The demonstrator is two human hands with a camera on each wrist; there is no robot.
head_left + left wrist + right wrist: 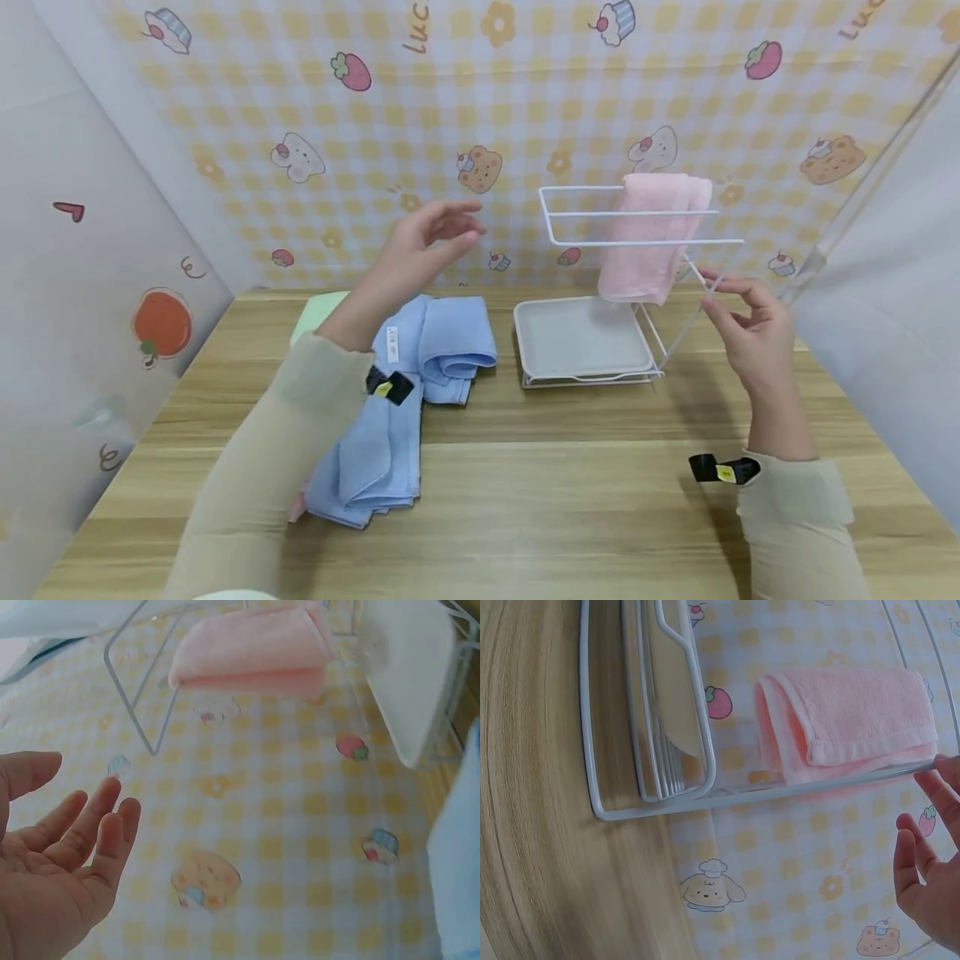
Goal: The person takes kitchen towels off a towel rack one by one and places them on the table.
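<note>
A white wire rack [577, 243] stands toward the right back of the table, its top bars raised over a pale tray [585, 337]. Over its rear bar hangs a folded pink towel [652, 275], also seen in the right wrist view as a pink towel [870, 716] with pale edging. My right hand [756, 337] pinches the sloping side wire of the rack between thumb and fingers. In the air left of the rack is my left hand [423, 246], fingers loosely bent and holding nothing; the left wrist view shows the left hand [67, 870] apart from the bars.
Folded blue towels [386, 454] lie on the wooden table [570, 508] under my left forearm, one bearing a white label. A green cloth [315, 312] shows behind them, and a bit of pink cloth [297, 506] at their front. A checked backdrop [420, 108] closes off the back.
</note>
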